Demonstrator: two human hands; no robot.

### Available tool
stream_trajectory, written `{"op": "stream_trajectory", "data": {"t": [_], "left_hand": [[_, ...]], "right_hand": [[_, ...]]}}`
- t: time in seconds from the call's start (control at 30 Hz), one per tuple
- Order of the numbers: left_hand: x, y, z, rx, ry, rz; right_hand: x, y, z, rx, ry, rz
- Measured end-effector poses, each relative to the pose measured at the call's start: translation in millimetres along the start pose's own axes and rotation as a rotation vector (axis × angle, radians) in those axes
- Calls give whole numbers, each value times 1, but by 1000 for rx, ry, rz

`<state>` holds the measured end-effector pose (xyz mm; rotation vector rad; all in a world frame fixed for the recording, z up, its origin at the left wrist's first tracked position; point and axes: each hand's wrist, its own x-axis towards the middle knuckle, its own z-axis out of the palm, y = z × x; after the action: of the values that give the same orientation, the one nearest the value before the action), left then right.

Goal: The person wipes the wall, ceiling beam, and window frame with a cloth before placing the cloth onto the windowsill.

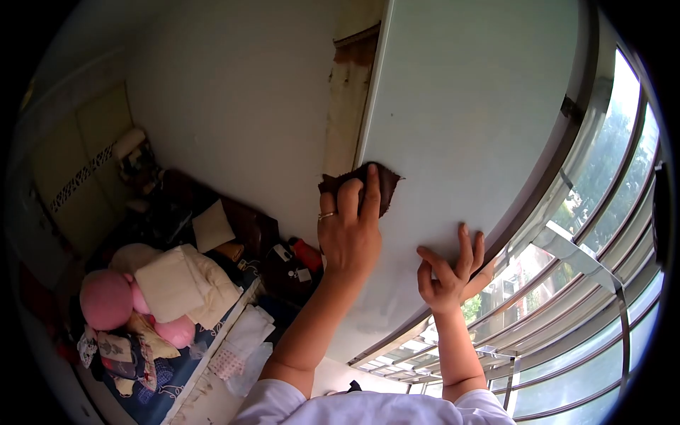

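My left hand, with a ring on one finger, presses a dark brown cloth against the near vertical edge of a pale, flat panel. Its fingers bend over the cloth, and part of the cloth is hidden under them. Lower and to the right, my right hand has its fingers apart and holds nothing. It is by the panel's lower right part, close to the window frame; whether the fingertips touch the surface I cannot tell.
Barred windows run along the right side. At the left, a bed carries pink plush shapes, a cream folded quilt and piled fabrics. A dark bedside cabinet holds small items. Behind the panel's edge hangs a yellowish curtain.
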<state>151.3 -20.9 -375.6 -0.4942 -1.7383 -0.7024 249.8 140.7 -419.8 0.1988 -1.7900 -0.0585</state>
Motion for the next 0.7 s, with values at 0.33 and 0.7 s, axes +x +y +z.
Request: {"op": "stream_trajectory", "data": {"t": [0.33,0.7], "left_hand": [[8,-1,-4,35,4,21],[10,-2,-4,33,51,80]], "right_hand": [[0,1,0,-4,-2,10],[0,0,2,9,18,4]]}}
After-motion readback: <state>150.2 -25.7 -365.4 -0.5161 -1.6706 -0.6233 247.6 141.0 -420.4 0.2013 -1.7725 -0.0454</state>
